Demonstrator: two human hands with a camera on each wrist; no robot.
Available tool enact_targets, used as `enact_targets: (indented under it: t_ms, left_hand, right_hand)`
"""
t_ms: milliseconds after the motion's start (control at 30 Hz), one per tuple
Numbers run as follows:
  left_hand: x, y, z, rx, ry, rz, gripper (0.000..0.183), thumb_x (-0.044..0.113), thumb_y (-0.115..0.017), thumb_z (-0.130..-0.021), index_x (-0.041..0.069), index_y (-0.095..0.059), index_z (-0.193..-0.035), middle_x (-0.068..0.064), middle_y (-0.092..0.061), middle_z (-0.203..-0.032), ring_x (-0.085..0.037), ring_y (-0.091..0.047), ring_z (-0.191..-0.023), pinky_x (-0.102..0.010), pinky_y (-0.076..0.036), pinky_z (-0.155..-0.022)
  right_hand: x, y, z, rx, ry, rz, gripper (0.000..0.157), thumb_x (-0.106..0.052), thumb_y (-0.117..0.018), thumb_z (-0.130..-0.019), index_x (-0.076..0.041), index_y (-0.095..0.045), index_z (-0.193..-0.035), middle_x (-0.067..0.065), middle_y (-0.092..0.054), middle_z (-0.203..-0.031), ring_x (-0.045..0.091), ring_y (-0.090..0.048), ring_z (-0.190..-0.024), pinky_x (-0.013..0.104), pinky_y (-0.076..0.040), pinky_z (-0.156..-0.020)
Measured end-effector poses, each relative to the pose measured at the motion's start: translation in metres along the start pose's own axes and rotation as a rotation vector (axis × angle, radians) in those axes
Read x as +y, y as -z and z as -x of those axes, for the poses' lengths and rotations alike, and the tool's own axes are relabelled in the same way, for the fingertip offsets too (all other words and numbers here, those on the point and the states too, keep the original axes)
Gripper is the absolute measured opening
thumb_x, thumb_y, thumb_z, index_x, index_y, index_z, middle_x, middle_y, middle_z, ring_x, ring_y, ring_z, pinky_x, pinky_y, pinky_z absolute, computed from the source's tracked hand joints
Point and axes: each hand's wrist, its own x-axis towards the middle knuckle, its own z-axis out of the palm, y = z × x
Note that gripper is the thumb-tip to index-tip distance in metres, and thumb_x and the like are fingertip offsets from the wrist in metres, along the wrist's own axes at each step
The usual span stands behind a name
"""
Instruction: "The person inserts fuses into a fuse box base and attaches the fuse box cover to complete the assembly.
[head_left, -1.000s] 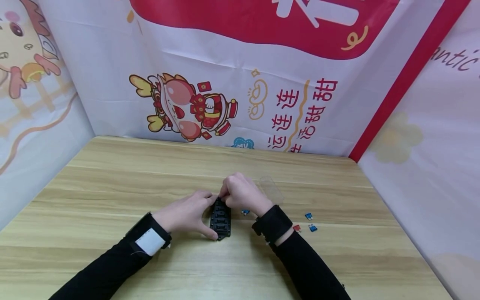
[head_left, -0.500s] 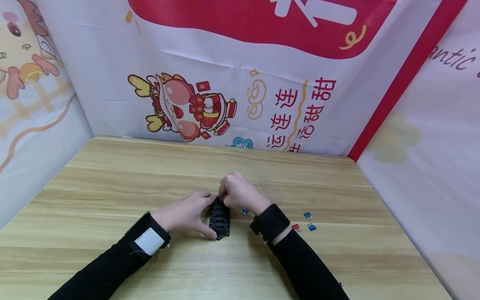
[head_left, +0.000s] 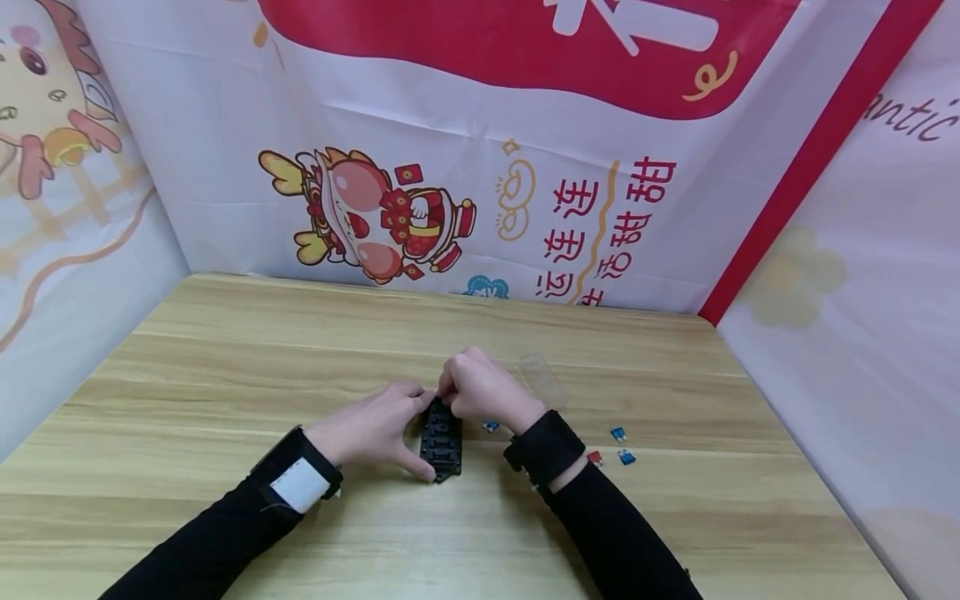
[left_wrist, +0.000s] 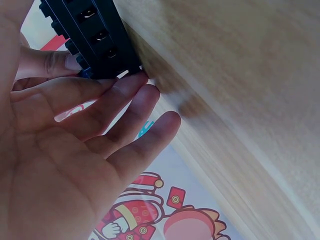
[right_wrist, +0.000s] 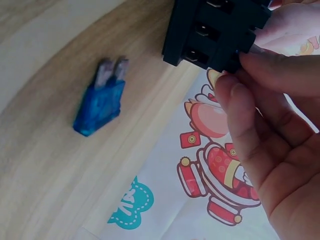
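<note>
A black fuse box (head_left: 441,442) with a row of slots lies on the table. My left hand (head_left: 378,425) spans its left side, thumb at the near end and fingertips at the far end, steadying it. In the left wrist view, the fingers (left_wrist: 131,82) touch the lower corner of the box. At the far end of the box, my right hand (head_left: 486,387) pinches, thumb against fingers. A sliver of blue at the right thumb (right_wrist: 265,67) suggests a blade fuse, mostly hidden by the fingers. One blue blade fuse (right_wrist: 100,105) lies loose beside the box.
Right of the right wrist lie two more blue fuses (head_left: 618,433) and a red fuse (head_left: 595,457), partly beside the wristband. A clear plastic cover (head_left: 543,379) rests behind the right hand. Printed cloth (head_left: 450,108) hangs along the table's back edge.
Both hands keep their places on the fuse box, the right one still at its far end. Only a slight shift of the whole head view shows.
</note>
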Motion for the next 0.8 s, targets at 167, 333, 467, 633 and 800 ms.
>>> enact_targets:
  t_ms: [167,333,467,633,800]
  left_hand:
    - [0.0008,0.0008,-0.0004,-0.008,0.005,0.000,0.108,0.070,-0.072,-0.062,0.008,-0.041,-0.144,-0.007,-0.045,-0.137,-0.016,-0.043,-0.121,-0.033,-0.037,-0.099]
    - [0.0014,0.0010,-0.0002,-0.010,0.004,0.001,0.107,0.069,-0.072,-0.062,0.009,-0.042,-0.144,-0.007,-0.047,-0.135,-0.015,-0.043,-0.119,-0.032,-0.037,-0.098]
    - [0.0017,0.0006,-0.0003,-0.003,-0.007,-0.008,0.105,0.068,-0.073,-0.062,0.008,-0.043,-0.143,-0.006,-0.048,-0.133,-0.015,-0.044,-0.118,-0.030,-0.037,-0.097]
    - [0.0020,0.0005,0.0000,-0.003,-0.008,-0.018,0.105,0.068,-0.073,-0.062,0.008,-0.043,-0.143,-0.006,-0.048,-0.132,-0.015,-0.044,-0.117,-0.030,-0.037,-0.096]
    - [0.0018,0.0005,0.0002,-0.012,-0.005,-0.022,0.105,0.068,-0.073,-0.062,0.008,-0.043,-0.143,-0.006,-0.048,-0.133,-0.015,-0.044,-0.118,-0.031,-0.037,-0.097]
  right_hand:
    - [0.0013,0.0012,0.0010,0.001,0.019,-0.001,0.012,-0.003,-0.070,-0.080,-0.013,-0.076,-0.082,-0.007,-0.064,-0.076,0.002,-0.056,-0.068,0.011,-0.045,-0.064]
    - [0.0024,0.0015,0.0001,-0.015,0.031,0.016,0.010,-0.005,-0.070,-0.081,-0.014,-0.075,-0.083,-0.009,-0.063,-0.076,0.001,-0.055,-0.067,0.011,-0.044,-0.062]
    - [0.0014,0.0033,0.0006,-0.024,0.031,0.027,0.009,-0.006,-0.070,-0.082,-0.013,-0.075,-0.085,-0.009,-0.062,-0.076,0.002,-0.055,-0.068,0.012,-0.044,-0.062]
    - [-0.0005,0.0043,0.0016,-0.028,0.026,0.034,0.009,-0.007,-0.070,-0.083,-0.013,-0.075,-0.085,-0.009,-0.062,-0.076,0.002,-0.055,-0.068,0.012,-0.044,-0.062]
    - [-0.0010,0.0037,0.0025,-0.028,0.018,0.025,0.008,-0.008,-0.070,-0.084,-0.013,-0.075,-0.086,-0.008,-0.062,-0.076,0.002,-0.055,-0.068,0.012,-0.044,-0.062]
